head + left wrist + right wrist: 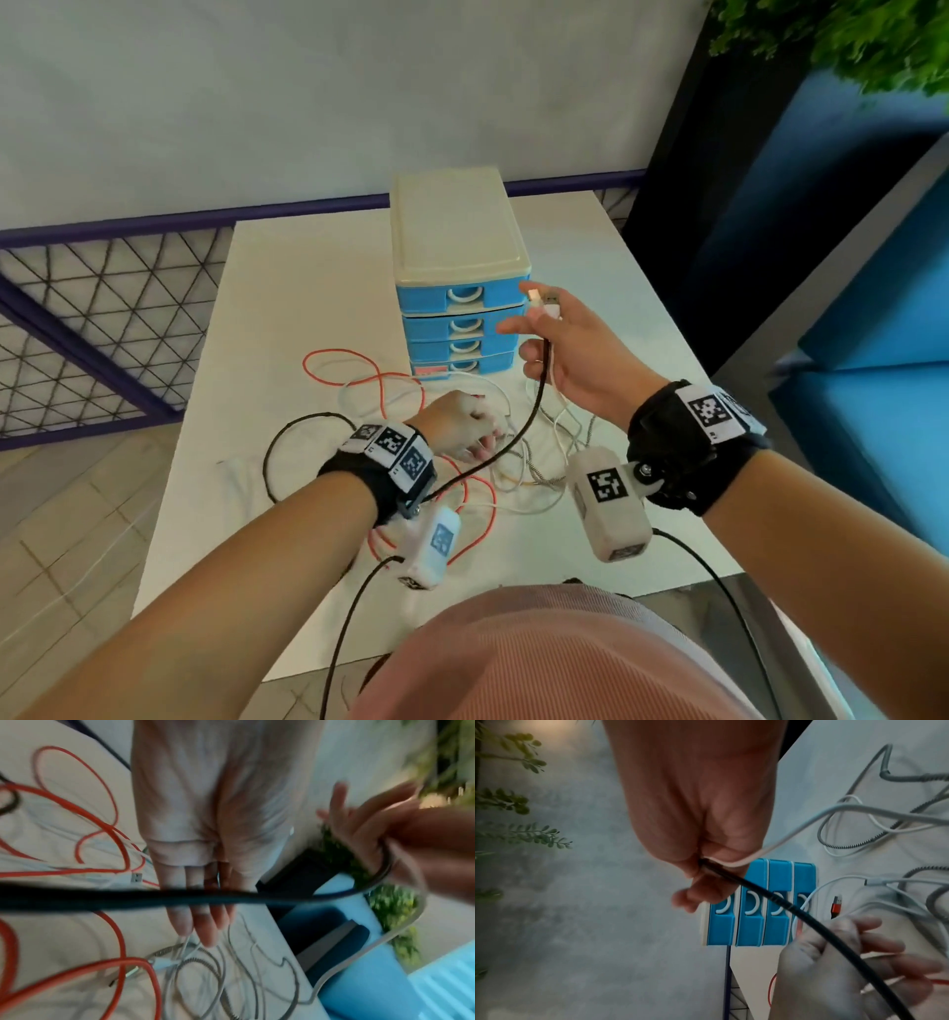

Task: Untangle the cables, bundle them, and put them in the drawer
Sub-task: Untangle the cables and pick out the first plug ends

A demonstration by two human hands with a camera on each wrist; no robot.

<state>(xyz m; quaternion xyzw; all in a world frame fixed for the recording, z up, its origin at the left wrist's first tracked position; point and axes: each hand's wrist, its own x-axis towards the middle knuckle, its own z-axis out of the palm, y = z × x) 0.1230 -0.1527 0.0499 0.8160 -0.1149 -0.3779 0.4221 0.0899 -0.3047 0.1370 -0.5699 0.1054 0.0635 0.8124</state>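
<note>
A white table [287, 318] is seen carrying a four-drawer blue organiser [458, 288] with a cream top, all drawers closed. In front of it a tangle of cables is spread: an orange cable [359, 370], white cables [524, 501] and a grey braided cable [854, 845]. A black cable [518, 437] and a white one are pinched between thumb and fingers of the raised right hand [570, 354], plug ends [542, 300] protruding upward. The left hand [462, 424] is lowered onto the tangle, fingers curled around orange and white strands.
</note>
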